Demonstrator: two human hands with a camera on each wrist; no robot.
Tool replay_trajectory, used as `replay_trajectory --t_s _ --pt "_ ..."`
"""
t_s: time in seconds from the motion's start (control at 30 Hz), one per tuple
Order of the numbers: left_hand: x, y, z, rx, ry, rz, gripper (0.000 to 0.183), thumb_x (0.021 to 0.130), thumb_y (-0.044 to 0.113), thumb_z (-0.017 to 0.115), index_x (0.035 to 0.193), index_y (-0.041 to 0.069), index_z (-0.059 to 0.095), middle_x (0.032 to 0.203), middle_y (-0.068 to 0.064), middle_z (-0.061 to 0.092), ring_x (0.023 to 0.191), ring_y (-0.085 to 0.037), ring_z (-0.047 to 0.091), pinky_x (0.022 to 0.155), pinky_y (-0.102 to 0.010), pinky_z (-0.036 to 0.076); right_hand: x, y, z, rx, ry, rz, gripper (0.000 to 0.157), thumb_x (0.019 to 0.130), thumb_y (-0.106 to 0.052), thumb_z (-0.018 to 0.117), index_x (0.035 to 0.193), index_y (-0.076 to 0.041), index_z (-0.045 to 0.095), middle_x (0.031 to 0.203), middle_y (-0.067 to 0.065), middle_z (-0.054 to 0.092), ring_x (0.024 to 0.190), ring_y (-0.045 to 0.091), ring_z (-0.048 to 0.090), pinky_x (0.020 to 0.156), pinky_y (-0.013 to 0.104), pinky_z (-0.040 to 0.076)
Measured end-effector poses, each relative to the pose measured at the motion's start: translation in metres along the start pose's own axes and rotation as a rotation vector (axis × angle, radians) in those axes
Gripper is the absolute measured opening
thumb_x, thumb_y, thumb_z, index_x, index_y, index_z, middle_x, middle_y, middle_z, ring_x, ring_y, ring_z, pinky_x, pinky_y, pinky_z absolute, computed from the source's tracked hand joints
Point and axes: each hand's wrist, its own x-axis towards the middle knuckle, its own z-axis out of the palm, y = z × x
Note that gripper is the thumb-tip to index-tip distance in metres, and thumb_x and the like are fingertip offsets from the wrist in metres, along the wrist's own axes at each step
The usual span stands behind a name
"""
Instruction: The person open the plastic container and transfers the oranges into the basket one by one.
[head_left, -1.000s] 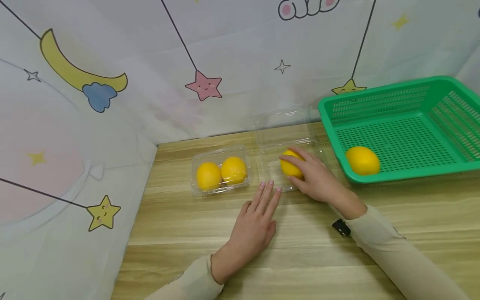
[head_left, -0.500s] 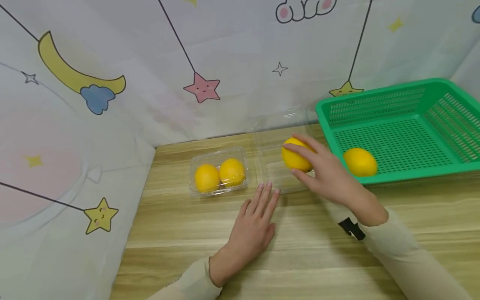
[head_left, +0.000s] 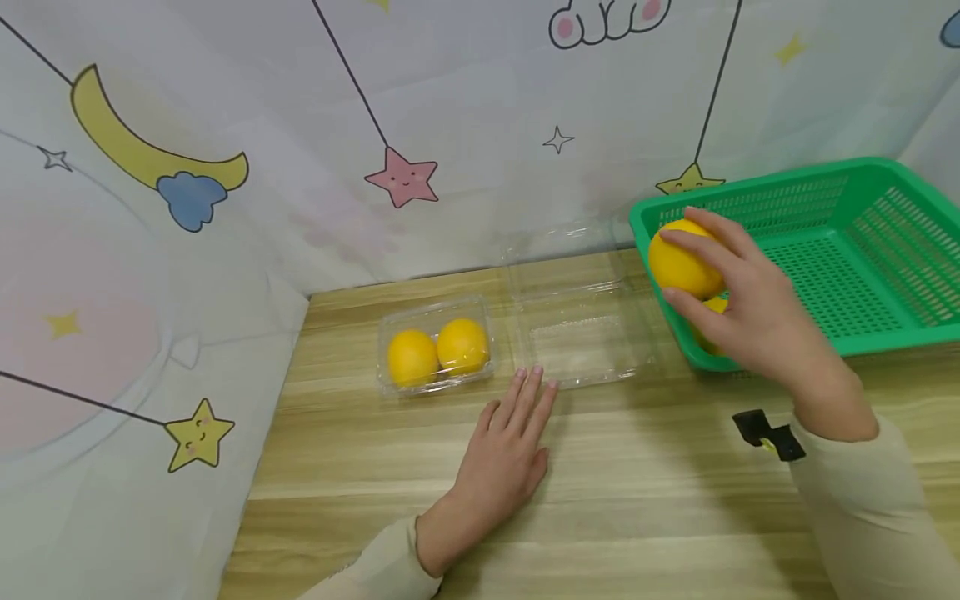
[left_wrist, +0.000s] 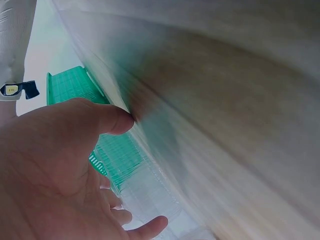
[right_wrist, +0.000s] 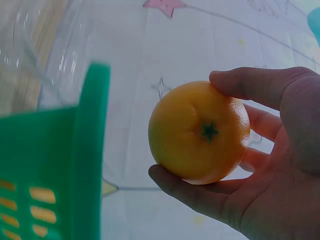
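Note:
My right hand (head_left: 765, 308) grips an orange (head_left: 684, 260) above the left end of the green basket (head_left: 795, 354). In the right wrist view the orange (right_wrist: 192, 135) shows a green star-shaped stem mark, with thumb and fingers around it. Another orange (head_left: 708, 337) lies in the basket, partly hidden behind that hand. My left hand (head_left: 504, 450) rests on the table with straight fingers, its tips at the front edge of an open clear plastic clamshell box (head_left: 577, 346), which holds nothing. To its left, a second clear box (head_left: 437, 379) contains two oranges (head_left: 412, 358).
A wooden table (head_left: 360, 500) carries everything. Behind and to the left hangs a white cloth (head_left: 465, 100) printed with stars and a moon. The open box's raised lid (head_left: 562, 258) leans near the cloth, close to the basket's left wall.
My right hand has lifted the orange out of the open clear box and carried it right, over the basket. The left hand has stayed in place.

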Motion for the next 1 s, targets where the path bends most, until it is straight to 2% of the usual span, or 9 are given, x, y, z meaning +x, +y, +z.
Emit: replay_trajectory --t_s 0.07,0.2,0.27,0.33,0.43,0.6,0.63,0.83,1.0 --pt "-0.001 0.0 0.0 0.0 0.001 0.001 0.094 0.098 0.04 0.074 0.169 0.009 0.023 0.176 -0.013 0.022 0.162 -0.028 0.025 0.113 -0.047 0.049 -0.002 0.007 -0.008 -0.019 0.002 0.034 0.06 0.095 -0.007 0.078 0.152 -0.013 0.058 0.169 0.012 0.036 0.121 0.045 0.061 0.08 0.003 0.037" --pt "0.0 0.001 0.001 -0.002 0.001 0.002 0.094 0.097 0.04 0.075 0.169 0.009 0.023 0.176 -0.014 0.022 0.162 -0.028 0.024 0.114 -0.047 0.049 -0.005 0.021 -0.021 -0.039 0.0 0.076 0.061 0.096 -0.008 0.077 0.153 -0.011 0.056 0.17 0.016 0.034 0.111 0.049 0.063 0.077 0.002 0.032" --pt "0.0 0.001 0.001 -0.004 0.0 0.002 0.094 0.098 0.04 0.075 0.169 0.008 0.023 0.176 -0.014 0.022 0.162 -0.028 0.024 0.114 -0.047 0.049 -0.006 0.026 -0.025 -0.035 -0.008 0.112 0.06 0.097 -0.008 0.075 0.153 -0.01 0.055 0.172 0.017 0.028 0.117 0.055 0.059 0.086 0.016 0.048" --pt "0.0 0.001 0.001 -0.006 0.001 0.001 0.093 0.098 0.04 0.075 0.169 0.008 0.024 0.176 -0.014 0.022 0.162 -0.028 0.024 0.114 -0.047 0.049 -0.006 0.032 -0.028 -0.037 -0.015 0.14 0.059 0.098 -0.008 0.074 0.153 -0.008 0.053 0.173 0.02 0.023 0.123 0.061 0.054 0.091 0.039 0.057" --pt "-0.001 0.001 0.001 -0.009 0.003 0.001 0.093 0.098 0.039 0.074 0.169 0.009 0.024 0.176 -0.014 0.022 0.162 -0.028 0.024 0.114 -0.047 0.049 -0.006 0.042 -0.031 -0.03 -0.038 0.182 0.058 0.1 -0.009 0.072 0.154 -0.006 0.051 0.173 0.025 0.02 0.127 0.066 0.047 0.088 0.067 0.052" --pt "0.0 0.002 0.001 -0.019 -0.002 -0.003 0.093 0.098 0.039 0.075 0.17 0.009 0.023 0.177 -0.013 0.021 0.163 -0.028 0.023 0.114 -0.046 0.048 -0.006 0.063 -0.033 -0.058 -0.1 0.227 0.061 0.101 -0.011 0.07 0.156 -0.002 0.045 0.166 0.033 0.024 0.125 0.065 0.043 0.09 0.07 0.048" --pt "0.0 0.002 0.001 -0.022 -0.005 -0.005 0.093 0.098 0.038 0.075 0.17 0.009 0.022 0.177 -0.013 0.021 0.163 -0.028 0.023 0.114 -0.046 0.048 -0.006 0.067 -0.033 -0.064 -0.117 0.239 0.063 0.101 -0.01 0.069 0.157 -0.001 0.043 0.165 0.035 0.024 0.125 0.065 0.041 0.089 0.078 0.043" --pt "0.0 0.002 0.0 -0.045 -0.015 -0.005 0.094 0.098 0.036 0.075 0.17 0.009 0.021 0.177 -0.013 0.019 0.163 -0.028 0.021 0.116 -0.046 0.047 -0.008 0.091 -0.037 -0.086 -0.253 0.307 0.075 0.101 -0.014 0.071 0.163 0.002 0.031 0.154 0.041 0.032 0.119 0.058 0.042 0.086 0.074 0.042" --pt "0.001 0.002 0.0 -0.05 -0.009 0.003 0.093 0.098 0.035 0.075 0.169 0.009 0.022 0.177 -0.013 0.019 0.163 -0.028 0.021 0.116 -0.046 0.046 -0.012 0.107 -0.041 -0.083 -0.353 0.294 0.078 0.099 -0.014 0.073 0.161 0.006 0.029 0.149 0.041 0.037 0.114 0.052 0.045 0.083 0.063 0.044"
